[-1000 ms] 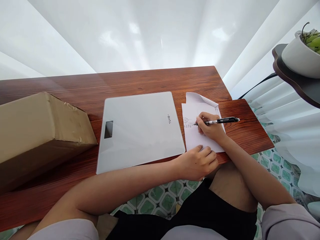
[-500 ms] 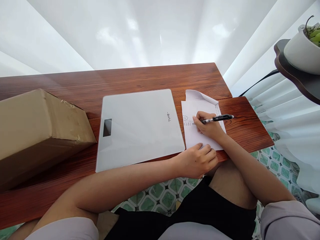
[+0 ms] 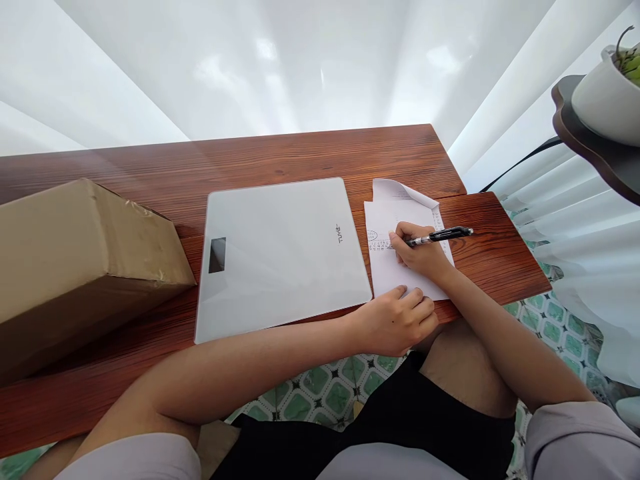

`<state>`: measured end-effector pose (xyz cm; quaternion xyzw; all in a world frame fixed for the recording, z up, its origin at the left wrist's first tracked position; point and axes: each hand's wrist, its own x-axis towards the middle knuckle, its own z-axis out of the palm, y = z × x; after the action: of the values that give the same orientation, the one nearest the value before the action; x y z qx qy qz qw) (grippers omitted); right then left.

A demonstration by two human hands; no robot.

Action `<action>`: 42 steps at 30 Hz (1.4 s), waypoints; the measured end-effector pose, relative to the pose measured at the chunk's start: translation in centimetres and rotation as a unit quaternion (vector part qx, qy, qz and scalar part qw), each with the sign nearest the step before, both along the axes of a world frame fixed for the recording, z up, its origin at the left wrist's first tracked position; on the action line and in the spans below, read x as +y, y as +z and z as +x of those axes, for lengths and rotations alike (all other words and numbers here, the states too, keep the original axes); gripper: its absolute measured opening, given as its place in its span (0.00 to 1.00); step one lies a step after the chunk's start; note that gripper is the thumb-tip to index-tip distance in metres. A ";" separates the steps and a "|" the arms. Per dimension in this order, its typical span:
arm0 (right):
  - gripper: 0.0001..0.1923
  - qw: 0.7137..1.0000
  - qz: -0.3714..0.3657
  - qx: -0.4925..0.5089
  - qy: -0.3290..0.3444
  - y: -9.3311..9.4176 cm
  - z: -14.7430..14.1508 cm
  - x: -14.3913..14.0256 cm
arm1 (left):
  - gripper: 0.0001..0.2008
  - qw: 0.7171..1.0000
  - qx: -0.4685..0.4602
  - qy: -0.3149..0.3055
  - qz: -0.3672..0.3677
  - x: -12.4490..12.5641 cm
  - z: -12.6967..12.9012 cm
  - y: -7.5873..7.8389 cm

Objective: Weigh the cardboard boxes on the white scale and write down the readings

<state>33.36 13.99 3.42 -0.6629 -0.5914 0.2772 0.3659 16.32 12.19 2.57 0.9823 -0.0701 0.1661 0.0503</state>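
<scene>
1. Your right hand is closed in a writing grip around a black pen; the fingers pinch it near the tip, and the tip touches the sheet of paper at the rows of small writing; the pen's long axis runs nearly level across the view, tip toward the left, clip end pointing right over the table's right part.
2. Your left hand lies loosely curled at the near edge of the sheet, fingertips pressing its lower margin; it holds nothing; it sits nearer to you than the right hand, just beside it, and the two do not touch.
3. The sheet lies directly under both hands, its long axis running away from you; its far end is curled up off the wood.
4. Just left of the sheet, edge close to edge, lies a white glass bathroom scale, flat, its dark display window at its left side.
5. Farther left stands a taped cardboard box, well apart from your hands.
6. All of this rests on the wooden table; off its right end, a white plant pot sits on a dark shelf.
</scene>
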 end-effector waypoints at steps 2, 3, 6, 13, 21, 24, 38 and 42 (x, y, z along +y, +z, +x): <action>0.19 1.000 0.003 0.001 0.002 0.0 0.0 0.0 | 0.12 1.000 0.002 -0.001 0.001 0.0 0.0 0.0; 0.19 1.000 0.004 0.001 0.004 0.0 0.0 0.0 | 0.12 1.000 0.002 -0.001 0.001 0.0 0.0 0.0; 0.19 1.000 0.008 -0.009 0.007 0.0 0.0 0.0 | 0.11 1.000 -0.002 -0.001 -0.001 0.0 0.0 0.0; 0.19 1.000 0.019 0.000 0.008 -0.3 0.2 0.0 | 0.11 1.000 -0.002 -0.001 0.006 0.0 0.0 0.0; 0.19 1.000 0.027 -0.007 0.011 -0.3 0.1 0.1 | 0.11 1.000 -0.002 -0.002 -0.002 0.0 0.0 0.1; 0.19 1.000 0.024 0.000 0.012 -0.3 0.1 0.2 | 0.11 1.000 -0.010 -0.001 -0.002 0.0 0.0 0.0; 0.20 1.000 0.023 -0.005 0.001 -0.1 -0.2 0.1 | 0.11 1.000 -0.009 0.001 0.006 0.0 0.0 0.0; 0.20 0.999 0.036 0.003 0.000 -0.2 -0.1 0.0 | 0.11 1.000 0.001 -0.003 0.003 0.1 -0.1 0.0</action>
<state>33.31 13.96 3.21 -0.6486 -0.5997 0.2579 0.3915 16.24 12.29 2.61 0.9825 -0.0732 0.1645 0.0477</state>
